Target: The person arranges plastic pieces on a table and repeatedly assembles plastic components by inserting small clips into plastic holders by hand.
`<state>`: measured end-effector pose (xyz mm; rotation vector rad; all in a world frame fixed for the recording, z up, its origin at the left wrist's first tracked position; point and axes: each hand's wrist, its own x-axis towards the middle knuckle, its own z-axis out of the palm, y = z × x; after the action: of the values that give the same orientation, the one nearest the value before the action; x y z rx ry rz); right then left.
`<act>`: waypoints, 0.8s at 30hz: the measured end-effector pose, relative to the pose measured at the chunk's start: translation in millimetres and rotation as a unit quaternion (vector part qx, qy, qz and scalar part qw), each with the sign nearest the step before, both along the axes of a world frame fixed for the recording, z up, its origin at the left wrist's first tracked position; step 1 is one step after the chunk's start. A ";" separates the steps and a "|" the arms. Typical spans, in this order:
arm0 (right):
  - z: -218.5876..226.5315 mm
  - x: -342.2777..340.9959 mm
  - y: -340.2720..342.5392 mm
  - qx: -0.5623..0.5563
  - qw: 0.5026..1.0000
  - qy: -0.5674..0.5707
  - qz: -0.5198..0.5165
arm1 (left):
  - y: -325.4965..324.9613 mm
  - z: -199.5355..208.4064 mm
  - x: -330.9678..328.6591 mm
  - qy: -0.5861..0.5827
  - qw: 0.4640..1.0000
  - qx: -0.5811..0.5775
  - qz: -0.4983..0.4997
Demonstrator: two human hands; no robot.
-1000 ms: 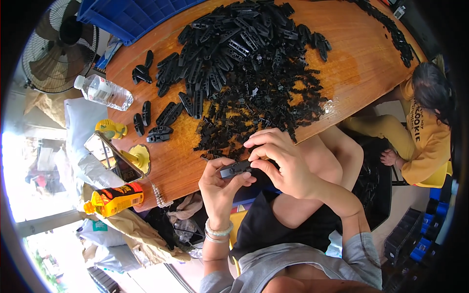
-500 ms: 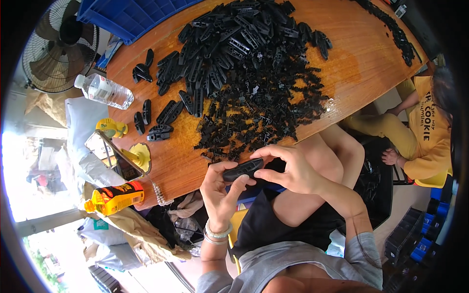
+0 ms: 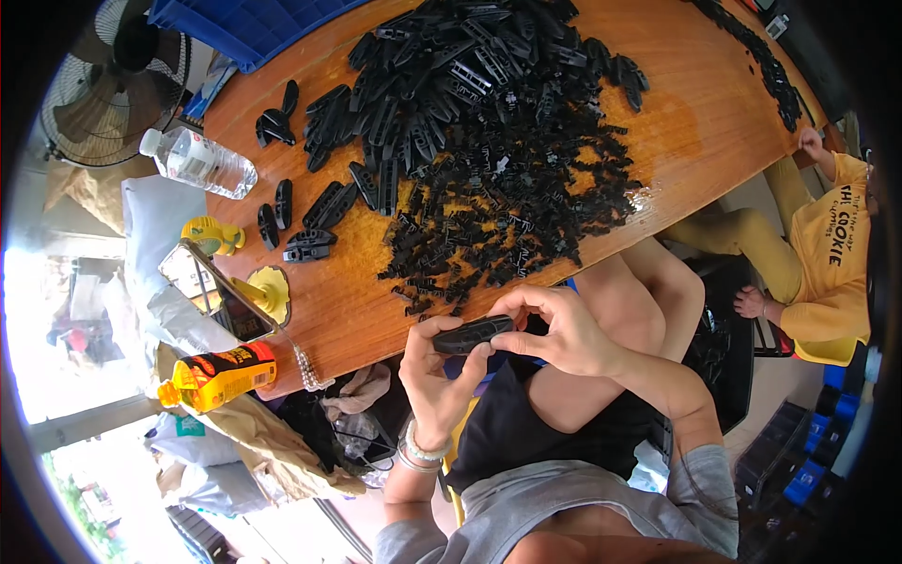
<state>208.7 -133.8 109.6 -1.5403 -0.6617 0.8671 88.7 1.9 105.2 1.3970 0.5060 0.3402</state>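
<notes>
Just off the table's near edge, my left hand (image 3: 437,381) and my right hand (image 3: 561,329) hold a black oblong plastic part (image 3: 473,334) between them. The left fingers and thumb grip its left end, and the right thumb and fingertips pinch its right end. Beyond my hands, small black plastic clips (image 3: 470,230) lie scattered over the table (image 3: 691,122). Behind the clips rises a heap of long black plastic parts (image 3: 404,122) much like the held one. A few similar parts (image 3: 310,244) lie apart at the left.
Along the table's left side are a water bottle (image 3: 202,164), a phone (image 3: 214,293) on a yellow stand (image 3: 268,291) and an orange drink bottle (image 3: 224,378). A blue crate (image 3: 254,28) and a fan (image 3: 113,80) stand far left. Someone in a yellow shirt (image 3: 832,249) sits at the right.
Both my hands keep hold of the black part, with slight shifts of the fingers. At the right, the other person's arm has moved up toward the table edge. The view has shifted slightly.
</notes>
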 end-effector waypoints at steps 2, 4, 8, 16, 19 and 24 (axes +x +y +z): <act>-1.6 -0.8 1.3 -0.011 1.000 -0.022 -0.004 | -0.6 -3.2 -0.1 0.001 1.000 -0.010 0.004; -3.1 -1.2 1.4 0.014 0.999 -0.039 -0.011 | 3.0 -3.3 0.0 0.002 1.000 -0.020 0.007; 6.4 18.9 -1.1 -0.062 0.990 -0.093 0.082 | 41.7 4.0 8.7 -0.034 0.970 0.240 -0.021; -27.7 72.8 63.2 -0.109 0.842 -0.518 -0.108 | 162.4 -28.8 29.0 0.084 0.709 0.683 0.158; -26.2 76.9 59.4 -0.162 0.811 -0.551 -0.111 | 158.3 -24.3 38.4 0.121 0.729 0.664 0.116; -25.9 77.0 56.6 -0.102 0.823 -0.537 -0.152 | 152.2 -17.7 35.8 0.122 0.736 0.657 0.106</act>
<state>285.7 -77.2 83.8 -2.2253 -1.0790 -0.2873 124.5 154.2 87.5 2.8120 0.6692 0.7934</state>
